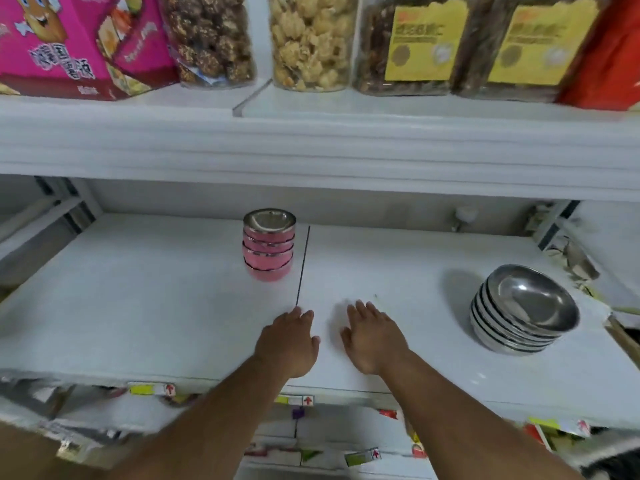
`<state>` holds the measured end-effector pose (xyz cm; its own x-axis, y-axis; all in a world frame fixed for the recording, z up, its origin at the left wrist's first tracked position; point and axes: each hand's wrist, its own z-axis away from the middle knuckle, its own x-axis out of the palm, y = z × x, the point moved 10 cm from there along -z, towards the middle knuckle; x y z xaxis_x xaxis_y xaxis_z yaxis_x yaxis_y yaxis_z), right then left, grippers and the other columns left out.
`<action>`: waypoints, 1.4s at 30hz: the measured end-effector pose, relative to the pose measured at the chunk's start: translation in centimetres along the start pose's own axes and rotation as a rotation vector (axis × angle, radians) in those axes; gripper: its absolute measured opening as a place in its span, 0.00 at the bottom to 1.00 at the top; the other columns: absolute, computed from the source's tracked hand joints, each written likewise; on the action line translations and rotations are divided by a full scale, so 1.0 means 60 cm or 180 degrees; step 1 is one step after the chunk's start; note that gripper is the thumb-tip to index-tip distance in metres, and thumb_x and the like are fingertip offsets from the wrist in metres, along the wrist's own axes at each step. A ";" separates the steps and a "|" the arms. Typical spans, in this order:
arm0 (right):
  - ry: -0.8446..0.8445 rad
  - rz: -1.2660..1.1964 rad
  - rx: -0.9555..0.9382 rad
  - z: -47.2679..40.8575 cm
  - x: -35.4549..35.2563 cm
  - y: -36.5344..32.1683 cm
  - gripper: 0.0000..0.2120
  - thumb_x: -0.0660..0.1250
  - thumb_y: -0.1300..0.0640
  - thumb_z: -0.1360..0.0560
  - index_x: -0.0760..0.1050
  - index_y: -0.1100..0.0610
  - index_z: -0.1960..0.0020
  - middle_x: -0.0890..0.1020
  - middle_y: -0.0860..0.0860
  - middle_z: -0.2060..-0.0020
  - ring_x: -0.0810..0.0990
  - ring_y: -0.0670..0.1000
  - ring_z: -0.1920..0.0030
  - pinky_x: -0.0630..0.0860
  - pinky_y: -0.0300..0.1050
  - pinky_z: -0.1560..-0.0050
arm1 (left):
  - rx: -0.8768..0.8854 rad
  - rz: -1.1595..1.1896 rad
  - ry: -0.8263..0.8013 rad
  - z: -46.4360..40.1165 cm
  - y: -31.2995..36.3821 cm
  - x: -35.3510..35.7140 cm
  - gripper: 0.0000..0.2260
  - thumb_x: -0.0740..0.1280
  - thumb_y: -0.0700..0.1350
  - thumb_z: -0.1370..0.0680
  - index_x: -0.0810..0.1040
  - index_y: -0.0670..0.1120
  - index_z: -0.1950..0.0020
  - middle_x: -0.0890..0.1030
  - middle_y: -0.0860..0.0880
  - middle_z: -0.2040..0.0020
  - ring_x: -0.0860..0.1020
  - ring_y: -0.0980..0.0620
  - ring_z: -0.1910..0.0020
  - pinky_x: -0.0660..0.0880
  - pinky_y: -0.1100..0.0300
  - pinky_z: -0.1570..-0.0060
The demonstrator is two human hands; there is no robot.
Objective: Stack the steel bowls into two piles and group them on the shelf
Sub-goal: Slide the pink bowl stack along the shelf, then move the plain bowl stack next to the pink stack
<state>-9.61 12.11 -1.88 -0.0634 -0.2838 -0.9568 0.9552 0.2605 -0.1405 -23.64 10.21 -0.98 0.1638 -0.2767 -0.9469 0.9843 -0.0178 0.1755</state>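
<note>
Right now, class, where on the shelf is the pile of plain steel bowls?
In the head view, the pile of plain steel bowls sits at the shelf's right end, right of the right hand, far from the pink-sided pile near the centre seam.

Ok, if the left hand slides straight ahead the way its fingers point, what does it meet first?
Probably the pink bowl stack. The left hand lies flat and empty on the white shelf, fingers aimed toward the back, slightly right; bare shelf lies between. It may only skim the stack's right side, since depth is unclear.
</note>
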 end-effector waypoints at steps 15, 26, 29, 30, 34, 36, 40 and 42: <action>0.0198 -0.0607 0.0320 0.181 0.006 0.189 0.30 0.49 0.46 0.14 0.50 0.60 0.16 0.53 0.58 0.16 0.53 0.57 0.17 0.54 0.51 0.19 | 0.0259 0.0224 0.0111 0.081 0.227 0.038 0.27 0.55 0.55 0.18 0.57 0.49 0.20 0.63 0.47 0.21 0.63 0.44 0.24 0.65 0.46 0.30; 0.0147 -0.0946 0.0906 0.311 0.034 0.333 0.30 0.50 0.47 0.13 0.52 0.61 0.16 0.54 0.58 0.16 0.53 0.56 0.17 0.56 0.52 0.19 | 0.0632 0.0873 -0.0199 0.110 0.347 0.112 0.28 0.55 0.56 0.17 0.53 0.51 0.18 0.54 0.48 0.17 0.56 0.45 0.20 0.59 0.47 0.25; 0.0195 -0.1393 0.1121 0.323 0.036 0.390 0.29 0.50 0.48 0.13 0.52 0.61 0.16 0.55 0.58 0.16 0.54 0.55 0.17 0.54 0.48 0.21 | 0.0593 0.1219 -0.0169 0.093 0.381 0.115 0.28 0.55 0.56 0.17 0.55 0.51 0.18 0.56 0.50 0.17 0.57 0.47 0.20 0.60 0.49 0.25; 0.0281 -0.1626 0.1233 0.324 0.033 0.412 0.29 0.51 0.48 0.13 0.53 0.61 0.17 0.56 0.58 0.16 0.55 0.55 0.17 0.55 0.47 0.21 | 0.0540 0.1443 -0.0155 0.082 0.391 0.114 0.27 0.56 0.56 0.17 0.55 0.52 0.19 0.57 0.50 0.18 0.58 0.47 0.20 0.59 0.50 0.26; 0.0885 -0.2842 0.1915 0.327 0.029 0.520 0.26 0.53 0.49 0.13 0.63 0.61 0.19 0.67 0.59 0.20 0.66 0.59 0.22 0.62 0.49 0.25 | 0.0104 0.2730 -0.0233 0.032 0.427 0.112 0.25 0.57 0.55 0.17 0.59 0.52 0.20 0.62 0.50 0.19 0.65 0.48 0.24 0.61 0.58 0.31; 0.0991 -0.3673 0.2273 0.322 0.037 0.564 0.26 0.53 0.46 0.14 0.67 0.58 0.21 0.70 0.57 0.22 0.70 0.58 0.25 0.63 0.54 0.26 | -0.0221 0.3379 -0.0316 0.008 0.443 0.112 0.25 0.56 0.57 0.17 0.61 0.52 0.21 0.64 0.49 0.20 0.66 0.48 0.25 0.60 0.58 0.30; 0.1001 -0.5035 0.2390 0.279 0.029 0.610 0.32 0.54 0.39 0.16 0.64 0.58 0.20 0.65 0.57 0.19 0.67 0.59 0.22 0.62 0.58 0.21 | -0.0641 0.4484 -0.0360 -0.034 0.480 0.112 0.28 0.58 0.61 0.18 0.63 0.50 0.22 0.68 0.48 0.24 0.69 0.47 0.28 0.62 0.44 0.25; 0.1018 -0.5469 0.2214 0.251 0.014 0.618 0.34 0.54 0.38 0.16 0.59 0.59 0.18 0.64 0.55 0.19 0.66 0.56 0.21 0.63 0.56 0.21 | -0.0751 0.4973 -0.0439 -0.048 0.502 0.113 0.30 0.60 0.62 0.19 0.62 0.49 0.22 0.67 0.47 0.24 0.68 0.46 0.27 0.63 0.45 0.26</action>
<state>30.12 7.66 -4.05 -0.9187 0.3871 0.0786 -0.2727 -0.4777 -0.8351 7.32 10.57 -2.91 0.9877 0.0395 0.1516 -0.1511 0.4955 0.8553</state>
